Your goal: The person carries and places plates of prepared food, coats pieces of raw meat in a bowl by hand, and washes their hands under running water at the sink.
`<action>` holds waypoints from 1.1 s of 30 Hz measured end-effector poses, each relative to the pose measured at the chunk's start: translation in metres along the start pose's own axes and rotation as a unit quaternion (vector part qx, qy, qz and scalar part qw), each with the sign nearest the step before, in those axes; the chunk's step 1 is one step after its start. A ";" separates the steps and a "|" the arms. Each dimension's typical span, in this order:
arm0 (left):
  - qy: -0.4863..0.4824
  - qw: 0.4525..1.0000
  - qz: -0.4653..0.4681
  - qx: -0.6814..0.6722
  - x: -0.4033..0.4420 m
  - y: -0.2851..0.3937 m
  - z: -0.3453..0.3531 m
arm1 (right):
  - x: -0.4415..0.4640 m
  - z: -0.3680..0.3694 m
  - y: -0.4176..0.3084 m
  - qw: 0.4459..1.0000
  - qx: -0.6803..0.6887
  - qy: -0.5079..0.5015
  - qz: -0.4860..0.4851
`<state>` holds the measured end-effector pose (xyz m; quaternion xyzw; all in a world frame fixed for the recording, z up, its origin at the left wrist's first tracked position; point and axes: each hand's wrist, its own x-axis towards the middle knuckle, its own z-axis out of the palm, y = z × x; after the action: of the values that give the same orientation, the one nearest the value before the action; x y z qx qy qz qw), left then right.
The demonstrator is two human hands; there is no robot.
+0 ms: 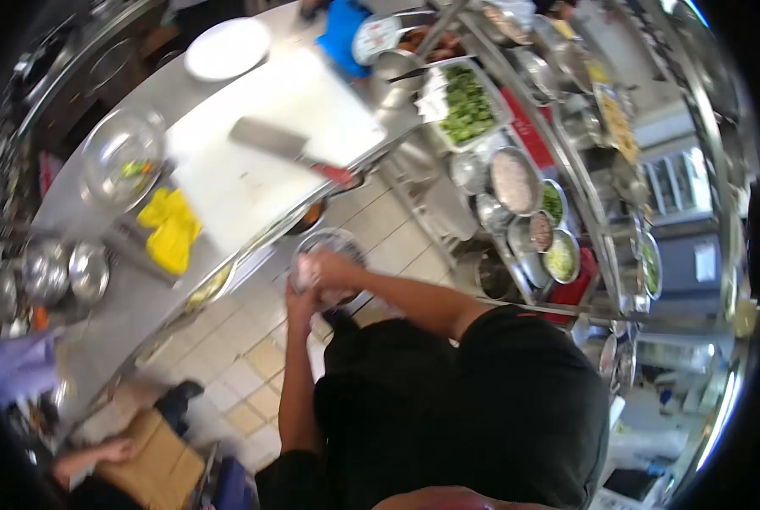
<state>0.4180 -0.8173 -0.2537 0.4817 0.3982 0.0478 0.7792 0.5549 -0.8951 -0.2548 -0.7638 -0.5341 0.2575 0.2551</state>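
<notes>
My left hand [302, 299] and my right hand [339, 274] are close together in front of my body, fingers closed. A small pale thing shows at their edge, too blurred to name. Beneath them is a round metal container [348, 238] low beside the counter; its contents are mostly hidden by my hands. Just beyond, a white cutting board [227, 183] lies on the counter. A cleaver [265, 138] with a red handle rests flat across it, the handle towards the near edge.
Left of the board are a clear bowl [112, 161] with vegetable scraps and a yellow cloth [169, 228]. A white plate [227, 49] stands behind. At right, a rack holds chopped greens [466, 106] and several bowls. Another person's hand [116, 450] touches a cardboard box [155, 467].
</notes>
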 end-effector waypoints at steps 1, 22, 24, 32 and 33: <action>-0.034 0.999 0.007 -0.029 0.006 -0.010 0.000 | -0.003 -0.004 0.000 0.999 -0.029 0.027 -0.001; -0.063 0.998 -0.008 0.012 -0.045 0.157 0.031 | 0.026 -0.170 -0.123 0.983 -0.003 -0.012 0.182; -0.040 0.999 0.010 -0.008 -0.041 0.172 0.024 | 0.038 -0.178 -0.128 0.984 -0.082 0.066 0.145; -0.016 0.998 0.050 -0.042 -0.002 0.180 -0.012 | 0.089 -0.184 -0.101 0.994 0.095 0.008 0.046; -0.016 0.998 0.046 -0.038 0.002 0.179 -0.013 | 0.100 -0.176 -0.094 0.996 0.074 -0.029 0.043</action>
<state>0.4658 -0.7116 -0.1162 0.4701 0.3608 0.0906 0.8004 0.6371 -0.7927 -0.0749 -0.7571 -0.4873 0.3297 0.2840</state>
